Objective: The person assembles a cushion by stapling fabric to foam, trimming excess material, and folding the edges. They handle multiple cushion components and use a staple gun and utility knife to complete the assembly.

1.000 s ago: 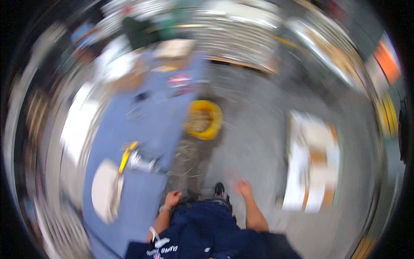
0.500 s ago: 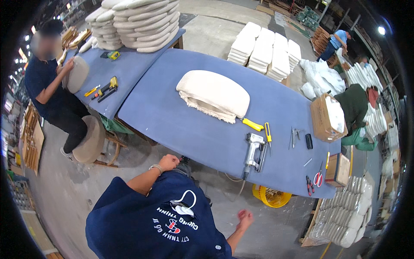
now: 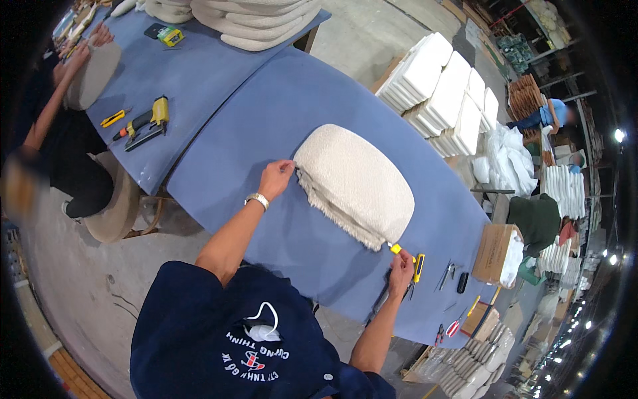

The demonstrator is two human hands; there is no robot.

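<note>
The cream cushion [image 3: 355, 183] lay on the blue worktop [image 3: 229, 166] in front of the person, its frayed edge [image 3: 335, 219] turned toward them and its underside out of sight. The left hand [image 3: 278, 178] had its fingertips drawn close together at the cushion's left corner, touching it; whether any cloth was pinched between them could not be told. The right hand [image 3: 401, 269] was closed on a yellow-handled tool [image 3: 397, 249] at the cushion's near right corner. Only a short bit of yellow showed past the fingers (the rest of the handle was covered by them), and the tip was lost against the cloth.

Just beside that hand lay a second yellow-handled tool [image 3: 419, 266], its lower end partly hidden. A narrow dark shape [image 3: 380, 296] ran behind the right forearm, too covered to make out. Farther right, red-handled scissors [image 3: 453, 328] and pliers [image 3: 439, 334] were small and hard to read, near a cardboard box [image 3: 495, 255].

At upper left, a co-worker's hands [image 3: 100, 36] were at a beige pad [image 3: 94, 76], both partly lost toward the dark rim. The pile of cushions [image 3: 259, 20] at the top was cut off by the picture's edge.
</note>
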